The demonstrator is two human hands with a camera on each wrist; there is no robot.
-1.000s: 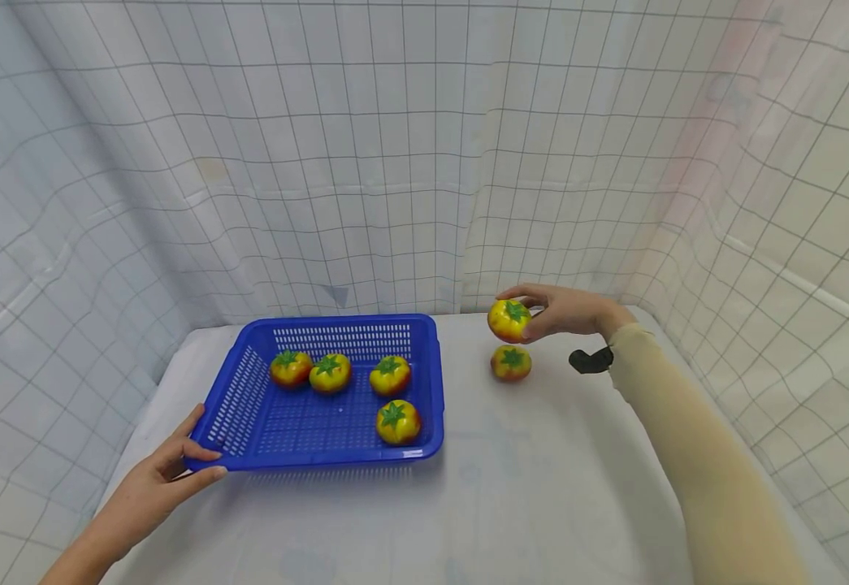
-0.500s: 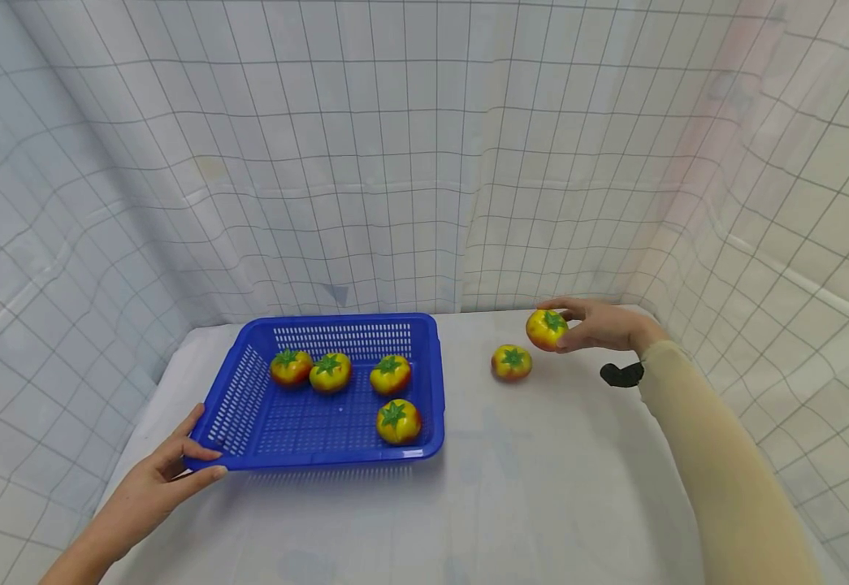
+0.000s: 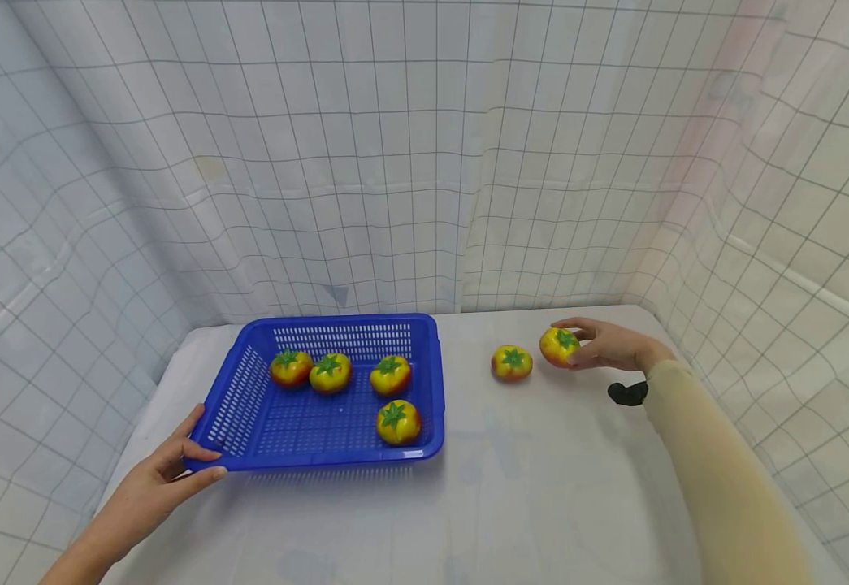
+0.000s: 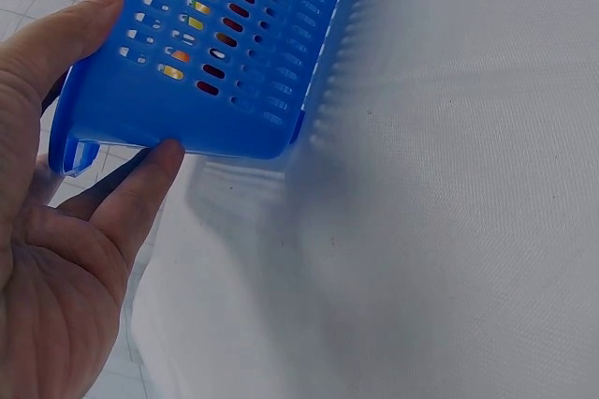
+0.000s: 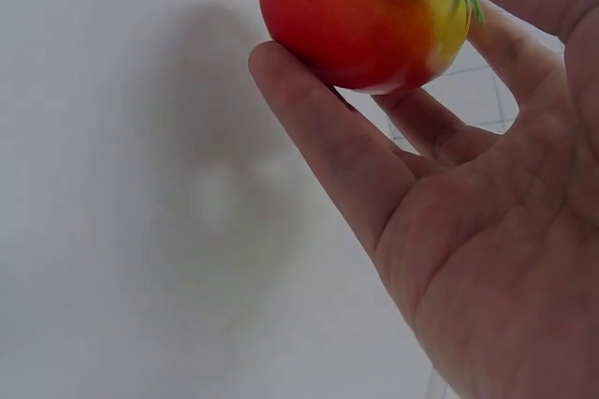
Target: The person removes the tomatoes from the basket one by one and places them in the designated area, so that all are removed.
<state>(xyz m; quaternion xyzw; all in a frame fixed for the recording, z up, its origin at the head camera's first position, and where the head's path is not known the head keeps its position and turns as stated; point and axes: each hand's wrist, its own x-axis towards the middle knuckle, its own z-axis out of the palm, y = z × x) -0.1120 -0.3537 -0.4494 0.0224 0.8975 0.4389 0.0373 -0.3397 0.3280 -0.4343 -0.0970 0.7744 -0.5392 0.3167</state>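
Note:
My right hand [image 3: 610,345] holds a red-and-yellow tomato [image 3: 560,348] with a green star-shaped top, between thumb and fingers. In the right wrist view the tomato [image 5: 360,20] shows its red side, and its shadow on the table lies apart from it. Just left of it a second tomato [image 3: 511,363] rests on the table. My left hand [image 3: 157,483] grips the near-left corner of a blue slotted basket [image 3: 314,465]. In the left wrist view my thumb and fingers [image 4: 140,198] are at the basket's corner [image 4: 122,104]. Several similar tomatoes [image 3: 330,374] lie inside the basket.
A white cloth covers the table [image 3: 526,496]. White sheets with a dark grid [image 3: 395,162] stand behind and at both sides. A small black object [image 3: 627,394] shows beside the right wrist.
My right hand has carried its tomato rightward and then down toward the table, from above the second tomato to its right side. My left hand and the basket have stayed put.

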